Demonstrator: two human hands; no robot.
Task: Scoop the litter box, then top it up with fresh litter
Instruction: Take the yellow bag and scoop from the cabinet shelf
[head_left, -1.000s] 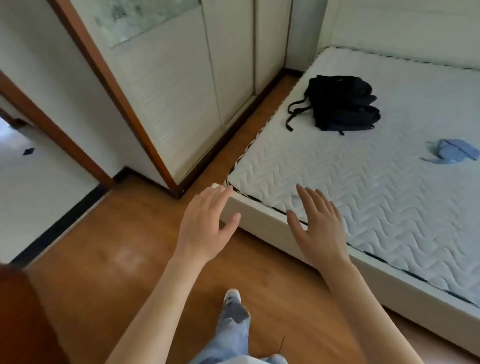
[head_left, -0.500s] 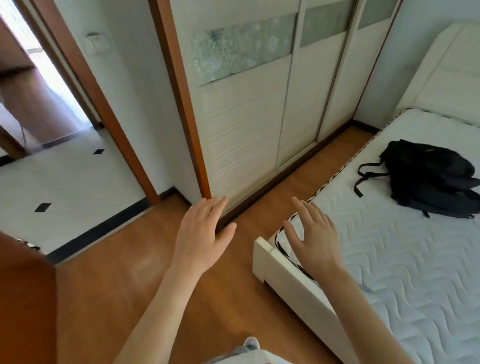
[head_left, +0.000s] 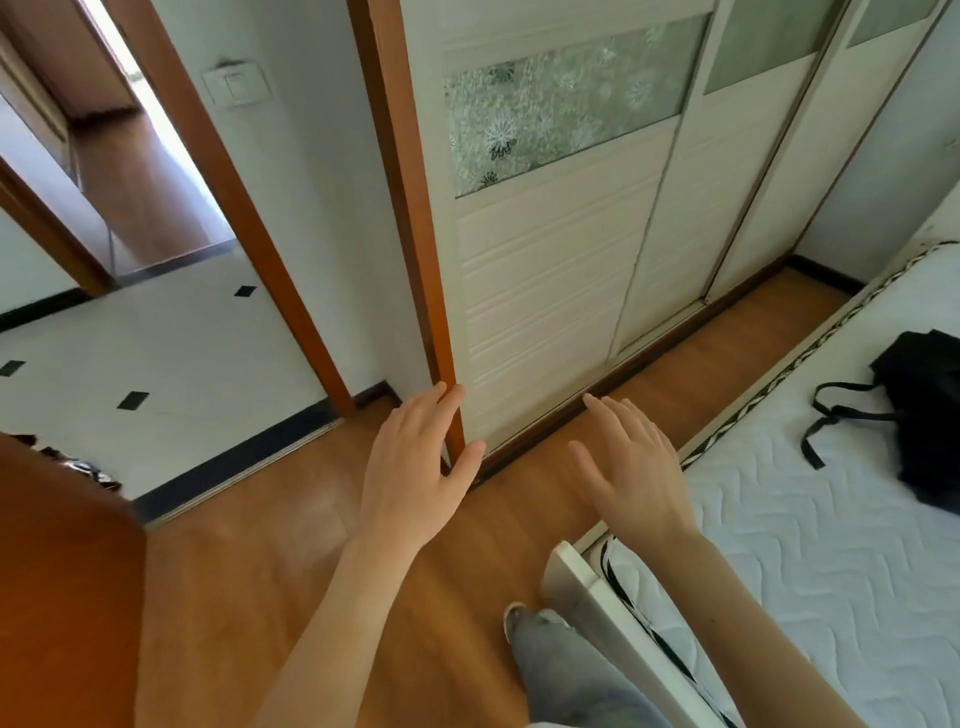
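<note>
I am holding my two hands, left hand (head_left: 415, 478) and right hand (head_left: 636, 475), out empty, fingers (head_left: 441, 410) apart; one black backpack (head_left: 919, 415) is lying on the bed (head_left: 810, 561), right.

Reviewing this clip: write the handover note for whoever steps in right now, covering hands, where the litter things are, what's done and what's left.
Left hand: open, fingers straight, held in the air, nothing in its grip.
Right hand: open, also empty, held above the corner of the white quilted mattress.
Job's things: no litter box, scoop or fresh litter is in view. The view shows a bedroom with an orange-brown wooden floor, white sliding wardrobe doors and an open doorway onto white floor tiles.
Done: nothing that shows.
Left: find the box, scoop it, top it up.
</note>
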